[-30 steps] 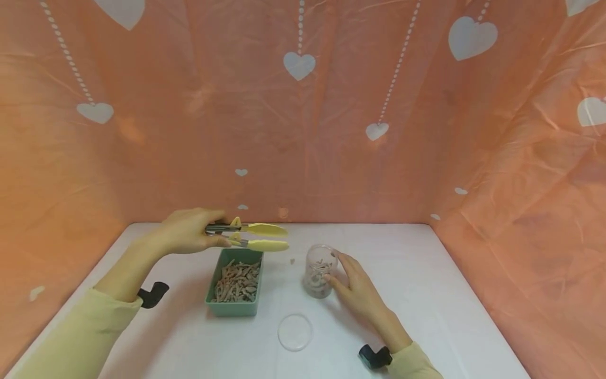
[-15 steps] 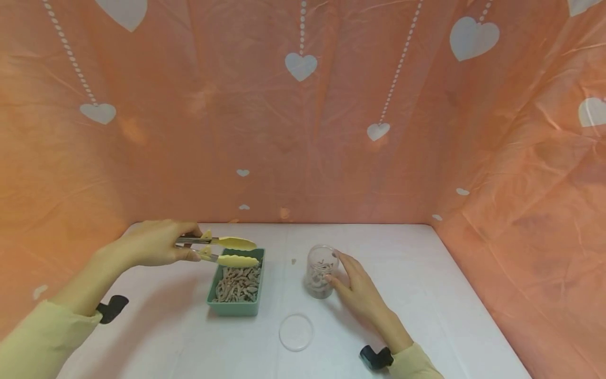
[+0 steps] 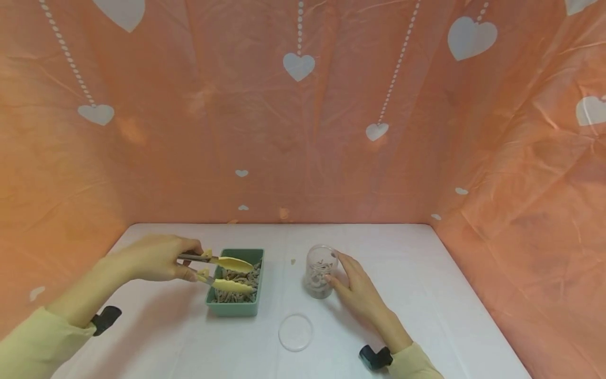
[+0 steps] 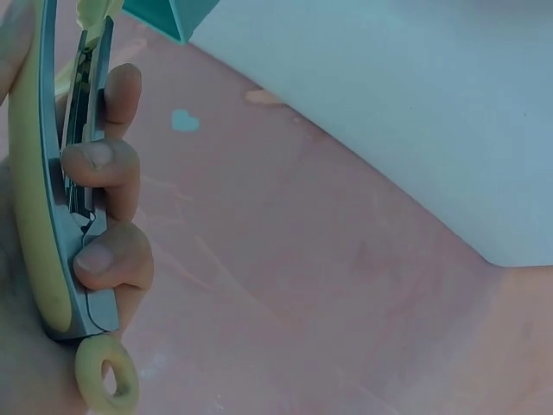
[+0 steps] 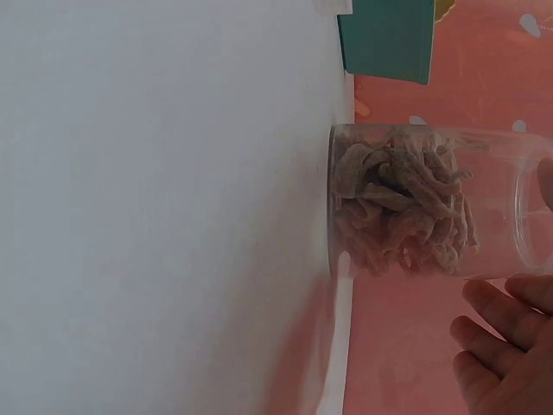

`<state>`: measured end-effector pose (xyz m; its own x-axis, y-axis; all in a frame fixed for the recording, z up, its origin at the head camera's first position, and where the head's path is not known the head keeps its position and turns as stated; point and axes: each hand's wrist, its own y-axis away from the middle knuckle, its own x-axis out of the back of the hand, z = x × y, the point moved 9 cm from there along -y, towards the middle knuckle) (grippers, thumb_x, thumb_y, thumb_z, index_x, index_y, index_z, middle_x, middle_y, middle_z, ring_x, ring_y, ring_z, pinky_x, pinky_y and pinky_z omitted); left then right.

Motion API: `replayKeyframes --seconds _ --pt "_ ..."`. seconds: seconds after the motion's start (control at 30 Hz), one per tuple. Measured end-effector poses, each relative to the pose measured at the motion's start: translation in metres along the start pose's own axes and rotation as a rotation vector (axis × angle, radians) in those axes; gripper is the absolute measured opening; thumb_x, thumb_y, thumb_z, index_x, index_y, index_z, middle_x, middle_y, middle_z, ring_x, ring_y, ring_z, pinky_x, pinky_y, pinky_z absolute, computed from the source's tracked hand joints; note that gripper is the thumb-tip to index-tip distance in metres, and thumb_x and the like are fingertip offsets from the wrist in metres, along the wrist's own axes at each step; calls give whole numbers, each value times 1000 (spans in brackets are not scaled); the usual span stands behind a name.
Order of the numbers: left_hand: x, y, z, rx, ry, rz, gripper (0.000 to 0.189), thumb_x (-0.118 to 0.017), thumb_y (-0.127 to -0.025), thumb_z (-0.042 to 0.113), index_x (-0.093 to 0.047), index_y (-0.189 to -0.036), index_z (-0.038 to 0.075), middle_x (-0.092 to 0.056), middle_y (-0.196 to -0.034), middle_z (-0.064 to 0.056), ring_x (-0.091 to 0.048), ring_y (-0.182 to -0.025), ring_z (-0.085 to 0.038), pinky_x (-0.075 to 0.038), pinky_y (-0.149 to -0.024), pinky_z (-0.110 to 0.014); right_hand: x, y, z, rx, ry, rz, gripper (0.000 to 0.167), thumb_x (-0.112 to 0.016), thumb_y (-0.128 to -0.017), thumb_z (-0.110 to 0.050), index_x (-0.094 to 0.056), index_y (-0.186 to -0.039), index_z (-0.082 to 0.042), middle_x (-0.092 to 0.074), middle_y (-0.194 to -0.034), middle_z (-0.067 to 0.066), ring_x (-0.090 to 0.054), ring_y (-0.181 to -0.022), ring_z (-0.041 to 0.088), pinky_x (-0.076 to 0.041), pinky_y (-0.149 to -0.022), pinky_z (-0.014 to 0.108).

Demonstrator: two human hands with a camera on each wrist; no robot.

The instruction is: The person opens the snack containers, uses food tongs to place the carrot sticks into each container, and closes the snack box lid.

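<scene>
My left hand (image 3: 158,258) grips a pair of tongs (image 3: 232,265) with yellow tips and metal arms. The tongs' arms are spread, with their tips down in a green rectangular bin (image 3: 234,309) of brownish dried strips (image 3: 232,298); whether a strip lies between the tips cannot be seen. In the left wrist view, fingers curl round the tongs' handle (image 4: 39,199). A clear jar (image 5: 501,199) stands upright on the table, partly filled with similar twisted strips (image 5: 402,203). My right hand (image 3: 357,289) holds the jar near its rim, thumb in front and fingers at the right side.
A round clear lid (image 3: 295,332) lies flat on the white table (image 3: 402,263), in front of the bin and jar. One small crumb (image 3: 293,261) sits between bin and jar. Orange cloth (image 3: 303,158) with pale hearts hangs round the back and sides.
My left hand has moved left and down, bringing the tongs from above and right of the bin into it. The right hand and jar have stayed still.
</scene>
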<state>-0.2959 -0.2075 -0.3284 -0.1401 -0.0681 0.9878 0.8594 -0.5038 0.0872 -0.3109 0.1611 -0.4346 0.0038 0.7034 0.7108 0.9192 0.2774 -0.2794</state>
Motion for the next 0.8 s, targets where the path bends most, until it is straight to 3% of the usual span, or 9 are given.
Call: replayKeyframes --seconds 0.5,0.8 --pt "-15 -17 14 -15 -29 -78 36 -85 -79 53 -63 -95 28 -56 -79 16 -50 -70 -6 -40 -60 -35 1 1 -1 38 16 38 67 -70 -100 -34 -44 -156 -6 -49 -155 19 -43 -145 40 -35 -116 59" --pt "-20 -28 15 -15 -56 -135 37 -86 -81 46 -68 -101 21 -70 -93 10 -61 -78 -10 -50 -68 -42 0 1 0 15 13 23 68 -70 -101 -35 -43 -157 -8 -47 -157 18 -42 -147 39 -34 -117 58"
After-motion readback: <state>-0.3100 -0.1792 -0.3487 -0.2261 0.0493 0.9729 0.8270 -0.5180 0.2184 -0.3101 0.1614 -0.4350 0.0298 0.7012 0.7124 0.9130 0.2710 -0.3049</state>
